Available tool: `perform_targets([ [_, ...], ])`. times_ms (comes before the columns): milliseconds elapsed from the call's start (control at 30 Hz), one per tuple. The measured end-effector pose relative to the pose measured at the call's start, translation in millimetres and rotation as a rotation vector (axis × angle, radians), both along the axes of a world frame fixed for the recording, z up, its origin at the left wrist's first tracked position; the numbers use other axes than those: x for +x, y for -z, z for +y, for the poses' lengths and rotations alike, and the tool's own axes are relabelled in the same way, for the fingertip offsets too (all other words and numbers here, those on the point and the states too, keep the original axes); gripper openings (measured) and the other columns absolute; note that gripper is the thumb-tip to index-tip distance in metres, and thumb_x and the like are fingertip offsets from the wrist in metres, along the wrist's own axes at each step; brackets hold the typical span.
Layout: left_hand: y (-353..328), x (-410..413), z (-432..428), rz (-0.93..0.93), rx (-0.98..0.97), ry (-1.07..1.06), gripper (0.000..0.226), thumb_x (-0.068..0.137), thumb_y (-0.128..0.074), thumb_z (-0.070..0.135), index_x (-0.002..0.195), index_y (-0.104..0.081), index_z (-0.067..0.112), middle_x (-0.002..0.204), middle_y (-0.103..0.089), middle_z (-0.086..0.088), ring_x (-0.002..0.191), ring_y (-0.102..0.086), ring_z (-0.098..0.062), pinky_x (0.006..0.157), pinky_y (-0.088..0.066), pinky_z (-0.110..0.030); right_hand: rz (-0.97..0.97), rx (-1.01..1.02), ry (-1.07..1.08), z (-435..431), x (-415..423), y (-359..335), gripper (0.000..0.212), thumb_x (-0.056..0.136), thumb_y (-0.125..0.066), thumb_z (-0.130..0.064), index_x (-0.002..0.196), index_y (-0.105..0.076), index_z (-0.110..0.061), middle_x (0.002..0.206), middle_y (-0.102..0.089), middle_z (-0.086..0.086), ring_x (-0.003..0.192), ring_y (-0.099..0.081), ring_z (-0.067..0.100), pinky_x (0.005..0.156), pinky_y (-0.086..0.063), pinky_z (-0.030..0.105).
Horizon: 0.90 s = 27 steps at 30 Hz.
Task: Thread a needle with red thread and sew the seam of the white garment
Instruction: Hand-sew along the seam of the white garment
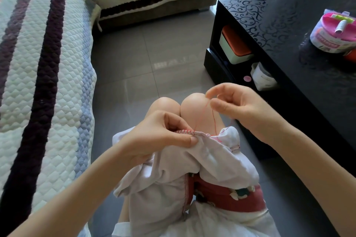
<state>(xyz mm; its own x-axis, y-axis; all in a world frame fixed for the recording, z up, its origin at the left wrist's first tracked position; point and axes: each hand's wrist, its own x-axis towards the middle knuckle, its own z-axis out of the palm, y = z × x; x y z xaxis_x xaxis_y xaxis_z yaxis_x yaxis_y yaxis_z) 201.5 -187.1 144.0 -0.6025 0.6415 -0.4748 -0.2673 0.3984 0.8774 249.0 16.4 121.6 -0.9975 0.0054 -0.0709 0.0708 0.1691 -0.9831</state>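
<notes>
The white garment (208, 161) lies bunched over my lap and knees. My left hand (159, 136) pinches its top edge, where a row of red stitches (185, 131) runs along the seam. A thin red thread (213, 119) rises from the seam in loose strands to my right hand (237, 106), which is raised above my right knee and pinches the thread between thumb and fingers. The needle is too small to make out.
A black low table (300, 31) stands close on my right, carrying a pink-lidded sewing kit container (335, 32); its shelf holds an orange-lidded box (235, 46). A quilted striped sofa cover (42, 75) fills the left. Grey tiled floor (150, 59) lies ahead.
</notes>
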Motion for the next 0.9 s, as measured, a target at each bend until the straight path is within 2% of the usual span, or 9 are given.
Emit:
perform_targets([
  [33,0.0,0.0,-1.2,-0.021,0.015,0.006,0.018,0.066,-0.082,-0.001,0.061,-0.073,0.014,0.062,-0.063,-0.001,0.061,-0.058,-0.008,0.061,-0.047,-0.015,0.003,0.086,-0.007,-1.6,-0.4,3.3,0.038,0.079,-0.06,-0.05,0.101,-0.059,-0.019,0.068,-0.043,0.016,0.064,-0.038,0.023,0.054,-0.033,0.038],
  [100,0.9,0.0,-3.0,-0.072,0.058,0.003,0.009,0.062,-0.078,0.007,0.061,-0.073,0.015,0.062,-0.064,-0.001,0.06,-0.059,-0.007,0.06,-0.047,-0.014,0.024,0.14,-0.034,-6.4,3.9,6.8,0.031,0.087,-0.048,-0.042,0.102,-0.052,-0.015,0.069,-0.046,0.013,0.067,-0.042,0.022,0.061,-0.038,0.044],
  [200,3.8,0.0,-4.5,-0.128,0.108,-0.018,0.005,0.064,-0.072,0.01,0.06,-0.072,0.014,0.061,-0.064,0.0,0.059,-0.059,-0.005,0.059,-0.046,-0.013,0.141,0.199,-0.094,-13.5,15.8,11.3,0.008,0.091,-0.046,-0.022,0.088,-0.052,-0.017,0.069,-0.05,-0.008,0.064,-0.045,0.008,0.061,-0.039,0.027],
  [267,5.2,0.1,-5.1,-0.127,0.12,-0.007,0.007,0.065,-0.071,0.011,0.06,-0.072,0.015,0.06,-0.064,0.003,0.058,-0.058,-0.003,0.058,-0.044,-0.011,0.217,0.251,-0.158,-17.9,20.7,15.9,0.009,0.092,-0.05,-0.022,0.085,-0.055,-0.024,0.072,-0.054,-0.016,0.064,-0.049,0.006,0.06,-0.038,0.018],
  [333,6.4,-0.3,-5.5,-0.118,0.124,0.009,0.007,0.067,-0.071,0.012,0.061,-0.072,0.016,0.061,-0.064,0.004,0.059,-0.057,-0.003,0.059,-0.043,-0.01,0.25,0.264,-0.178,-20.6,22.6,18.9,0.011,0.091,-0.052,-0.023,0.087,-0.062,-0.024,0.074,-0.059,-0.019,0.065,-0.055,0.009,0.06,-0.041,0.018],
  [467,9.9,-2.1,-6.5,-0.118,0.128,0.0,0.005,0.067,-0.071,0.011,0.063,-0.073,0.015,0.062,-0.064,0.002,0.061,-0.057,-0.004,0.06,-0.044,-0.011,0.255,0.247,-0.169,-22.8,23.3,21.0,0.011,0.089,-0.058,-0.016,0.087,-0.065,-0.024,0.078,-0.063,-0.022,0.07,-0.061,0.006,0.063,-0.045,0.017],
  [600,10.9,-3.4,-6.7,-0.125,0.127,0.001,0.005,0.067,-0.071,0.01,0.064,-0.073,0.013,0.062,-0.065,0.003,0.06,-0.057,-0.004,0.059,-0.044,-0.01,0.239,0.246,-0.162,-22.4,22.7,21.6,0.02,0.087,-0.059,-0.011,0.085,-0.063,-0.031,0.076,-0.062,-0.024,0.07,-0.061,0.006,0.063,-0.049,0.024],
  [767,11.0,-4.8,-6.3,-0.137,0.132,0.027,0.008,0.069,-0.07,0.01,0.064,-0.074,0.015,0.065,-0.068,0.005,0.062,-0.06,-0.002,0.062,-0.046,-0.011,0.216,0.179,-0.199,-21.7,20.8,21.2,0.025,0.086,-0.058,-0.006,0.085,-0.062,-0.031,0.077,-0.063,-0.026,0.073,-0.061,0.002,0.068,-0.048,0.018],
  [900,10.6,-5.8,-5.1,-0.17,0.156,0.027,0.011,0.07,-0.068,0.008,0.064,-0.074,0.015,0.064,-0.067,0.004,0.061,-0.06,-0.003,0.061,-0.046,-0.011,0.157,0.021,-0.201,-21.9,20.0,24.0,0.019,0.086,-0.058,-0.004,0.084,-0.065,-0.021,0.076,-0.064,-0.02,0.072,-0.06,0.0,0.07,-0.045,0.013],
])
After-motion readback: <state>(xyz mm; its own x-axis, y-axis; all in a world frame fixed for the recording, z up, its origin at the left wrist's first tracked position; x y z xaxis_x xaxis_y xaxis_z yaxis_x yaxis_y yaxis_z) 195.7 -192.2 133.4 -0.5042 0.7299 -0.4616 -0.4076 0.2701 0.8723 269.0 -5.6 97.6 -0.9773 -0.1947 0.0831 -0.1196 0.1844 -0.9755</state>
